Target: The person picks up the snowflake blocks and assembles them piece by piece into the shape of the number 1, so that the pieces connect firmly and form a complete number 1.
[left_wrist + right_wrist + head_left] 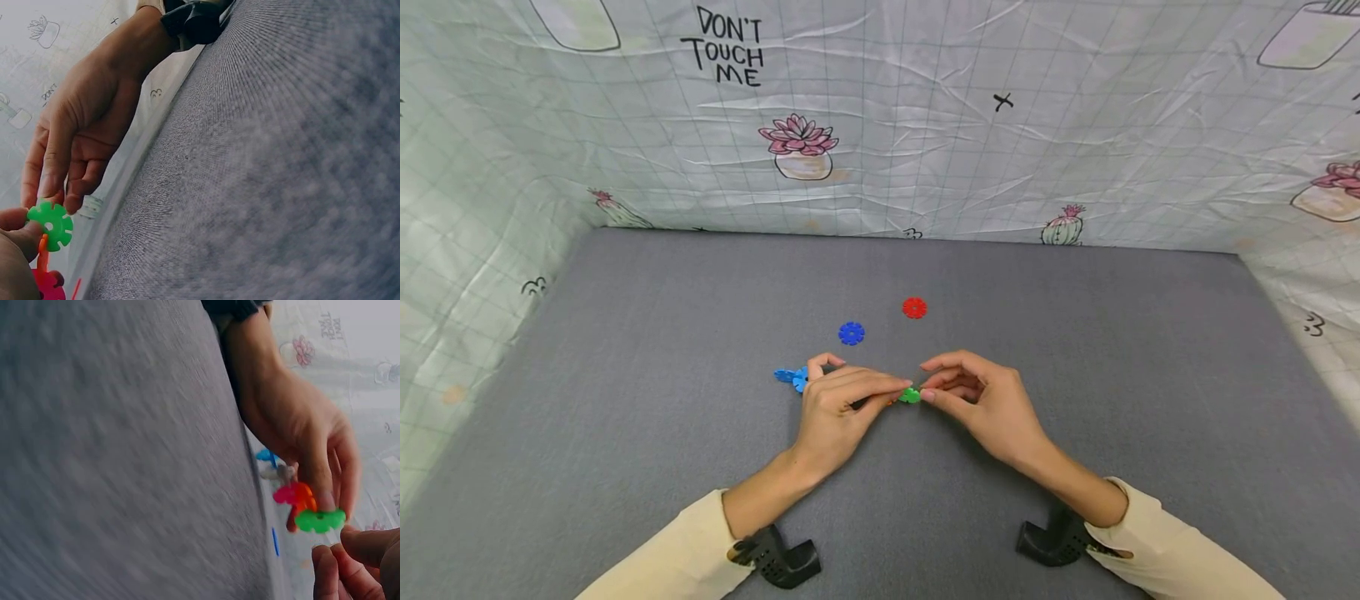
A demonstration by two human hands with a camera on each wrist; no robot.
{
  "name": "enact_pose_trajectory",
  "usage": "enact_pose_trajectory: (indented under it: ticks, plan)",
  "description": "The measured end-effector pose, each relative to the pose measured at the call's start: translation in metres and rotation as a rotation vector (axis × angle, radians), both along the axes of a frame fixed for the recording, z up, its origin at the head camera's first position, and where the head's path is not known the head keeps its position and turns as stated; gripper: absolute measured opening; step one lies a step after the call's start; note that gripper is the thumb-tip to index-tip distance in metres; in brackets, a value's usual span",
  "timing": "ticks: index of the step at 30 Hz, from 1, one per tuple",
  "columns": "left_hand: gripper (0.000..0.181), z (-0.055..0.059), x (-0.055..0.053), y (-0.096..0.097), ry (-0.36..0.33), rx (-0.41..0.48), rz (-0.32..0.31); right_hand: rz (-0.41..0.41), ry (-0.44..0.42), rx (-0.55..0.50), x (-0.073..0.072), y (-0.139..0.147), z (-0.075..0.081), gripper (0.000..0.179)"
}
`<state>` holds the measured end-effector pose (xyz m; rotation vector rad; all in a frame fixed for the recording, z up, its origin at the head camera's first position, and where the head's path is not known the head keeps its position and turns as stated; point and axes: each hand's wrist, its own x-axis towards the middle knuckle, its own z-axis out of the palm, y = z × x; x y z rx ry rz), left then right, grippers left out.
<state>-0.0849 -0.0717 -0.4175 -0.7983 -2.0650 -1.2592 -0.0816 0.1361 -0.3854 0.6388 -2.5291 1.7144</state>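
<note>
Between the left hand [835, 412] and the right hand [988, 404], the green notched disc [910, 396] is pinched near its left edge by the left thumb and fingertips. By the right hand, its thumb and loosely bent fingers slightly parted, nothing is seen gripped; its tips are held just at the disc's right edge, though contact cannot be confirmed. A chain of interlocked discs [286, 494] is ended by the green one, its long axis extended leftward past the left hand: orange disc [305, 495], then pink, whitish, and light-blue discs [800, 380]. Farther out on the gray desk [700, 317], a dark-blue disc [852, 339] and a red disc [914, 314] are seen lying loose.
</note>
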Motion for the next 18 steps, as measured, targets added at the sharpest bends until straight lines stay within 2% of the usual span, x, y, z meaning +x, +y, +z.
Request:
enact_pose_trajectory:
  ticks: [9,13,18]
  plan:
    - [0.013,0.002,-0.002,-0.003,-0.019,-0.013,-0.003,-0.082,0.046,0.071,-0.027,0.005,0.01,0.028]
    - [0.013,0.002,-0.002,-0.004,-0.025,-0.016,-0.006,-0.102,0.074,0.125,-0.041,0.005,0.01,0.029]
    - [0.013,0.003,-0.003,-0.004,-0.021,-0.016,-0.014,-0.134,0.059,0.159,-0.057,0.005,0.007,0.03]
